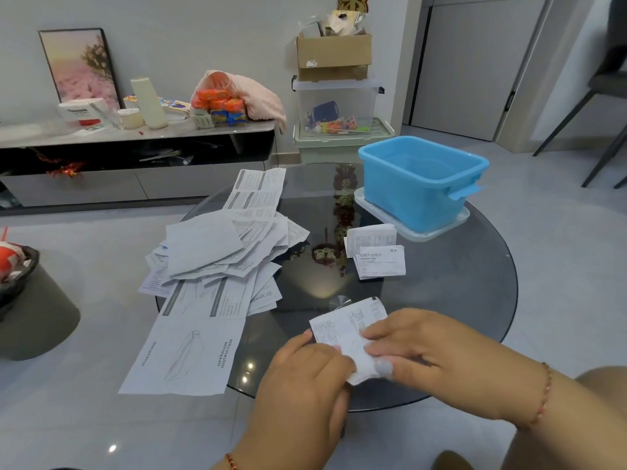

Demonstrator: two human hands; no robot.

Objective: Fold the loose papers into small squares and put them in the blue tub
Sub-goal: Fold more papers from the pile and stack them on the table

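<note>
- My left hand (307, 368) and right hand (417, 344) both pinch one small white printed paper sheet (342, 330), partly folded, at the near edge of the round dark glass table (475, 300); fingers curl over its lower corner, thumbs underneath as far as I can tell.
- Judgement: a fold is in progress. To do it well I should line the edges up before creasing, then run a fingertip flat along the fold against the glass so the square stays shut.
- Two folded white leaflets (376, 252) lie near the middle of the table, not yet in the tub.
- The blue plastic rectangular tub (420, 184) stands at the far right on a clear plastic lid (407, 228); I see nothing inside it, though its floor is partly hidden.
- A heap of loose white printed papers (217, 259) lies to the left, one long instruction sheet (190, 354) overhanging the table edge. Most of the task remains.
</note>
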